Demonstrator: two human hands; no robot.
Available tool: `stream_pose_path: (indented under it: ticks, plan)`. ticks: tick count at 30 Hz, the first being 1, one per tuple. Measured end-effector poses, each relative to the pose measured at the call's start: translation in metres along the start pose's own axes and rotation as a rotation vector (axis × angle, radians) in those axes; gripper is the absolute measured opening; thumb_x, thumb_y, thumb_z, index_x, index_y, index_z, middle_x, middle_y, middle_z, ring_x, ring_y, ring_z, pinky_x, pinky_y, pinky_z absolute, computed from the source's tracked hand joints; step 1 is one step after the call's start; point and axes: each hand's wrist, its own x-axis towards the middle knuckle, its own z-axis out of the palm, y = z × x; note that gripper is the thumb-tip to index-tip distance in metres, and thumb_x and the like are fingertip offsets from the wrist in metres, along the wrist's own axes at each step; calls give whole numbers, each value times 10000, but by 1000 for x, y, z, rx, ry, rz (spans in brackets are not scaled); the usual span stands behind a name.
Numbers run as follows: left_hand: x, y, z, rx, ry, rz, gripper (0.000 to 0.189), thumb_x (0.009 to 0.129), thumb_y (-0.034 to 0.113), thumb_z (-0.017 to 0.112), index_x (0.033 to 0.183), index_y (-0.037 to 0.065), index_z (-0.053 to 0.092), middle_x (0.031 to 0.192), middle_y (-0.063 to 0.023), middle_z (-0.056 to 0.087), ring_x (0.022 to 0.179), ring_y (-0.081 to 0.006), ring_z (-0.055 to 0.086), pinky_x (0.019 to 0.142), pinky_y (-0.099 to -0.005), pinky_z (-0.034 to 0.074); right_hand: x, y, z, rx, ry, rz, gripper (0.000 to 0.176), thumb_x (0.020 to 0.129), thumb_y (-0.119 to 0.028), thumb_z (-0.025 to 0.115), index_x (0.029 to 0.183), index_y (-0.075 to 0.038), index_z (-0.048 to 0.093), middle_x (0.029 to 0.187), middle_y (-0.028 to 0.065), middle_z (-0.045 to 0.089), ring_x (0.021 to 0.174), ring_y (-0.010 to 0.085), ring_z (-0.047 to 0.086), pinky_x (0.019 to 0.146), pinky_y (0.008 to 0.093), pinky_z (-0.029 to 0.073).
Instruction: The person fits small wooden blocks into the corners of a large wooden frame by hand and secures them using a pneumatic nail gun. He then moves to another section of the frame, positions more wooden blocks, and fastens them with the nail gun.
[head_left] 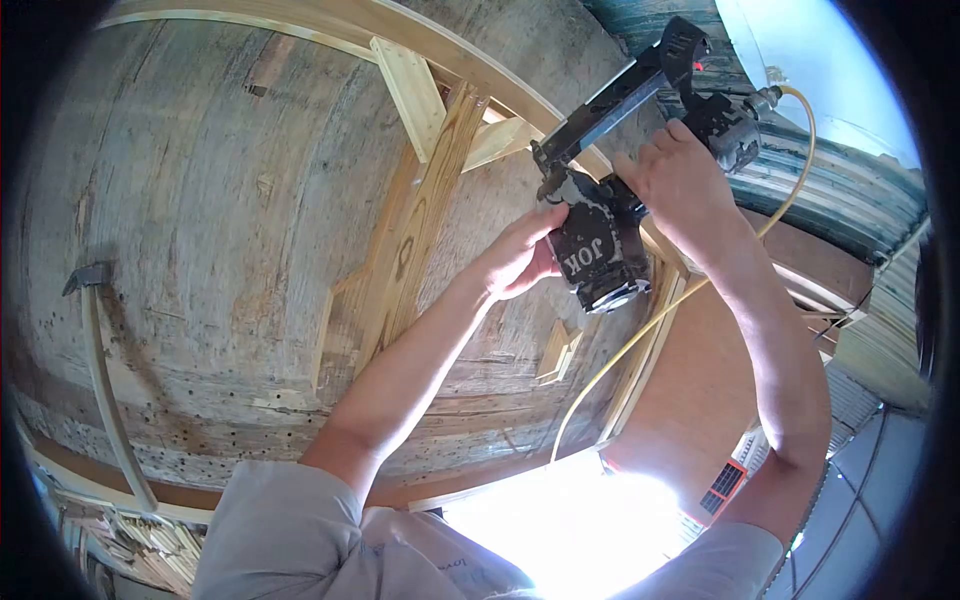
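A black pneumatic nail gun (588,245) with worn paint and pale lettering is held over the far right part of the wooden worktop. My right hand (680,180) wraps around its handle; whether a finger is on the trigger is hidden. My left hand (522,252) grips the side of the gun's body, with the fingers partly out of sight behind it. A yellow air hose (808,135) runs from the handle's end and down past my right forearm. Below the gun lies a frame of wooden strips (425,200) with short blocks (410,95) near its far end.
A hammer (95,350) with a long handle lies on the left of the worn plywood worktop (230,190). A small notched wood piece (558,352) sits right of the frame. Corrugated sheeting (840,190) stands at the far right. Bright light glares near the front edge.
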Motion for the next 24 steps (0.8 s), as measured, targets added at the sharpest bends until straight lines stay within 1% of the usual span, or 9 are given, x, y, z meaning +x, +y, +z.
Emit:
stream_pose_path:
  ticks: [2,4,5,7,11,17,20,22,24]
  plan:
    - [-4,-3,2,-24,-2,-13,515,954,435,529,1242,7,514,1133,-108,642,992,-194,650,875,-408,524,-5,-2,1,-34,-42,-18,377,826,-135,579,1203,-158,587,873,25,640,956,185,604,951,329,383]
    - [-4,-2,3,-24,-6,19,520,951,428,539,1249,4,505,1147,-110,635,1005,-193,645,876,-406,526,-12,-4,7,55,63,-15,393,833,-134,577,1225,-159,581,860,26,636,936,183,602,942,329,384]
    - [-6,-3,1,-26,-3,21,520,951,428,539,1249,4,505,1147,-110,635,1005,-193,645,876,-406,526,-15,-5,9,55,64,-18,393,833,-134,577,1225,-159,581,860,26,636,936,183,602,942,329,384]
    - [-6,0,2,14,-1,11,517,944,419,556,1250,6,501,1147,-103,634,1022,-188,638,886,-399,525,-21,-5,6,94,180,18,423,833,-136,585,1255,-160,573,864,31,637,922,183,599,940,328,388]
    - [-4,0,4,-3,-4,54,513,937,414,570,1248,12,499,1143,-96,635,1033,-181,633,897,-395,520,-22,-5,0,139,146,42,442,832,-142,592,1273,-162,570,873,37,636,921,182,597,944,326,388]
    - [-8,3,2,-51,23,91,468,944,394,562,1229,27,518,1126,-86,645,1025,-183,636,899,-386,516,-10,-3,-7,65,168,20,430,835,-152,595,1264,-157,567,880,39,634,912,186,593,935,328,386]
    - [-8,4,2,-100,80,102,455,944,393,559,1223,35,527,1121,-80,648,1019,-179,636,901,-375,509,-2,-5,-11,39,104,35,388,825,-145,598,1212,-156,583,863,35,625,900,187,591,923,333,390]
    - [-8,2,-1,-101,80,74,465,943,402,557,1227,36,525,1127,-77,645,1020,-175,633,903,-374,506,-2,-3,-8,27,156,5,321,811,-138,606,1132,-145,598,839,29,614,893,182,591,911,335,393]
    - [-8,4,-2,-99,81,65,469,943,407,556,1229,37,525,1130,-76,644,1020,-172,632,904,-373,505,-8,-2,-8,69,184,6,312,806,-137,610,1118,-145,598,835,27,612,892,178,592,906,335,394]
